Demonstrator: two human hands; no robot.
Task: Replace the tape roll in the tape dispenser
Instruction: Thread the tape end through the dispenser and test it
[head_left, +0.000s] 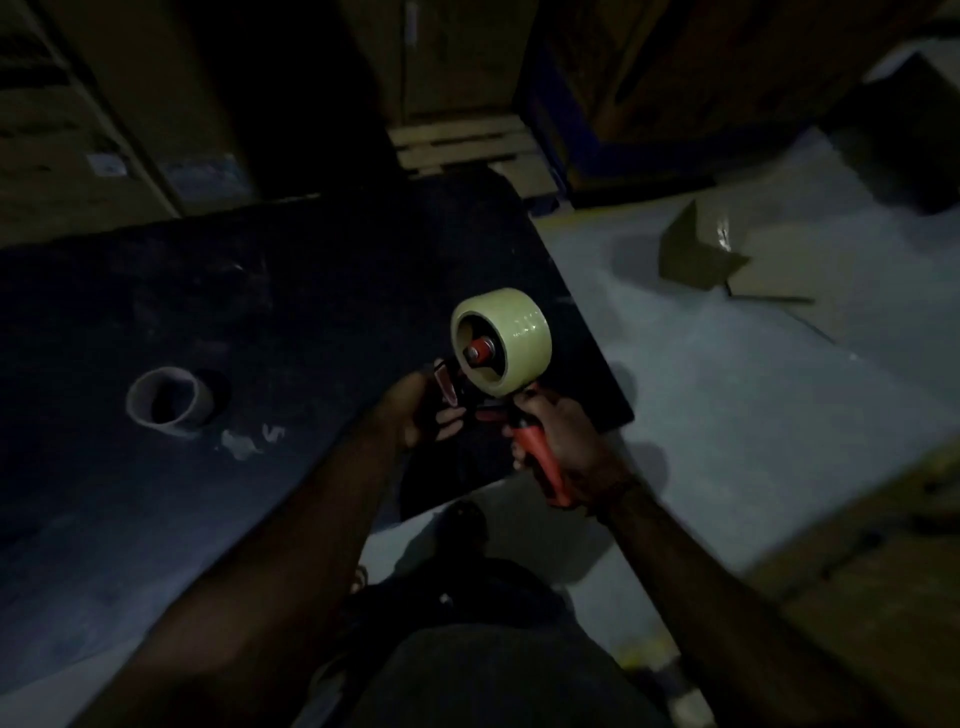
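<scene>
A full roll of pale yellowish tape (511, 345) sits on the red hub of a red tape dispenser (540, 457), held in the air over the right end of a dark table (260, 291). My right hand (558, 431) is wrapped around the dispenser's red handle. My left hand (415, 410) grips the dispenser's front end by the clear flap, just below the roll. An empty cardboard tape core (169, 402) lies on its side on the table, well to the left of my hands. The scene is very dim.
Small scraps of crumpled tape (249, 439) lie beside the core. An open cardboard box (696, 249) rests on the grey floor to the right. Stacked cartons and a wooden pallet (467, 145) stand behind the table. My legs show below.
</scene>
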